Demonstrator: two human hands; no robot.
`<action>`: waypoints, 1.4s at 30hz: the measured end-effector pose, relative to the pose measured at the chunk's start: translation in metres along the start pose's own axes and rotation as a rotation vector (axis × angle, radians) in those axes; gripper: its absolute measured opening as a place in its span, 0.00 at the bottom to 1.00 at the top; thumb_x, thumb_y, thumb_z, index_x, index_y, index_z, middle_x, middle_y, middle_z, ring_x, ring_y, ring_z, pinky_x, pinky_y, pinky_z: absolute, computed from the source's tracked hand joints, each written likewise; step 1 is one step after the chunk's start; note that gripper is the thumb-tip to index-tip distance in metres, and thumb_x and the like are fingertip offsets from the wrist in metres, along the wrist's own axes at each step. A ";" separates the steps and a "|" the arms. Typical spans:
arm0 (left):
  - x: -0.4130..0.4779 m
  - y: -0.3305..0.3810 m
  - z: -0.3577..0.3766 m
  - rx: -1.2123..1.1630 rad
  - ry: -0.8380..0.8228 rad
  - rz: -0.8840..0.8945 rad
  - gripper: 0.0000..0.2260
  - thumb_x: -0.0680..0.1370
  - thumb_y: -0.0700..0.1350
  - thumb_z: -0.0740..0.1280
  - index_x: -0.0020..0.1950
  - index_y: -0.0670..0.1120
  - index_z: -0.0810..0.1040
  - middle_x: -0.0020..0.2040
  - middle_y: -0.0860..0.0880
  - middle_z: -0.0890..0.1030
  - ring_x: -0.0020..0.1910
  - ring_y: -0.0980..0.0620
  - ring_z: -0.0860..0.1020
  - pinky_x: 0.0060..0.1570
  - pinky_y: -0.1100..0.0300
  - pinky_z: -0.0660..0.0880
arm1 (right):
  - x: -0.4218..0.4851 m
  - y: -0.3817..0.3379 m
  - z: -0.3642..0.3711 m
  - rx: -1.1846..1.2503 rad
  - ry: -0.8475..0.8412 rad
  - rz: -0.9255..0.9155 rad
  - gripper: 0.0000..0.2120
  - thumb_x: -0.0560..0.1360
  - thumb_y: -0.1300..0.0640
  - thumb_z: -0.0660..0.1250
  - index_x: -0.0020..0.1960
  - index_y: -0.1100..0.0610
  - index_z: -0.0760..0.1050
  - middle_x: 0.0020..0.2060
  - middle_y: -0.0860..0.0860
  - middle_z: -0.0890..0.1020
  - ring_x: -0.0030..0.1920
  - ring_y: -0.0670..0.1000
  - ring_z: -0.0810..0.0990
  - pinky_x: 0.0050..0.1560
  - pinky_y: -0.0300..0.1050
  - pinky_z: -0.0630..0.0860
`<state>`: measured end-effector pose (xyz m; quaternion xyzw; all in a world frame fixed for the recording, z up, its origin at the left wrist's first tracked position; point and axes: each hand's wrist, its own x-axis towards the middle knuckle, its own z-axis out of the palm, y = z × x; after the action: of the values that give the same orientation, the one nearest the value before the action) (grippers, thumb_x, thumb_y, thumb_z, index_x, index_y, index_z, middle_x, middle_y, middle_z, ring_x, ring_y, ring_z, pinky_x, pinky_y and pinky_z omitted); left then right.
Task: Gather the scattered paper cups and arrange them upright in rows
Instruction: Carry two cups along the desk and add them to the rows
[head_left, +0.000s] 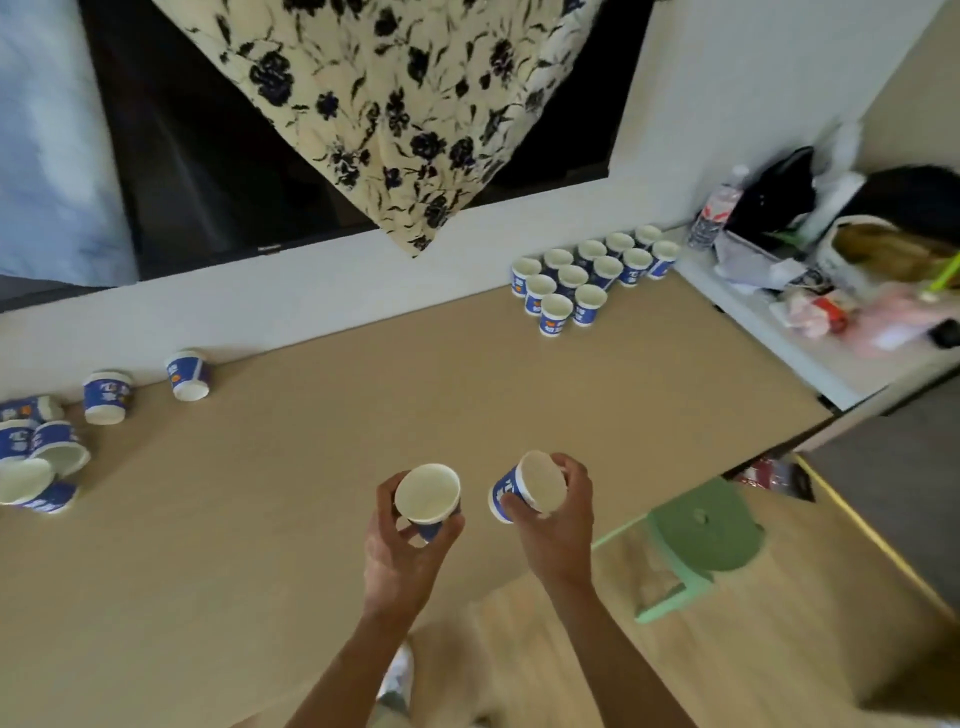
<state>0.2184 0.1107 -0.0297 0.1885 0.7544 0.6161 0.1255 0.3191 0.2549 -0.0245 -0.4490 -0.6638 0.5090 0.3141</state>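
Left hand (402, 540) fingers curling around 1 upright paper cup (428, 498), right hand (553, 512) fingers gripping 1 tilted cup (527, 488), both hovering above bench (311, 467)

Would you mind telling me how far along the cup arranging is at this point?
Done: about a dozen upright cups stand in rows at the far right. In hand: left hand holds one cup, right hand a second cup. Remaining: roughly six scattered cups lie at the table's left end.
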 end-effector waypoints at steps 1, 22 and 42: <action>0.002 0.004 0.013 -0.002 -0.012 0.008 0.28 0.67 0.42 0.81 0.61 0.57 0.73 0.53 0.58 0.80 0.46 0.53 0.82 0.44 0.63 0.81 | 0.007 0.002 -0.010 -0.005 0.015 0.011 0.33 0.64 0.56 0.80 0.65 0.48 0.69 0.58 0.45 0.74 0.58 0.37 0.73 0.57 0.36 0.68; 0.157 0.038 0.248 -0.127 -0.151 -0.074 0.28 0.66 0.44 0.81 0.63 0.53 0.74 0.56 0.57 0.81 0.55 0.54 0.81 0.49 0.66 0.80 | 0.239 0.056 -0.096 -0.136 0.175 0.163 0.35 0.64 0.63 0.81 0.66 0.54 0.68 0.56 0.49 0.77 0.53 0.49 0.79 0.55 0.46 0.76; 0.187 0.073 0.392 0.129 0.110 -0.203 0.29 0.65 0.49 0.81 0.60 0.60 0.72 0.52 0.63 0.80 0.49 0.59 0.81 0.42 0.74 0.74 | 0.531 0.096 -0.099 -0.181 -0.198 0.022 0.32 0.64 0.61 0.79 0.63 0.54 0.70 0.55 0.49 0.78 0.54 0.52 0.79 0.52 0.45 0.75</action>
<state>0.2258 0.5513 -0.0321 0.0847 0.8134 0.5599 0.1332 0.2200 0.7874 -0.1101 -0.4304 -0.7297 0.4924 0.1997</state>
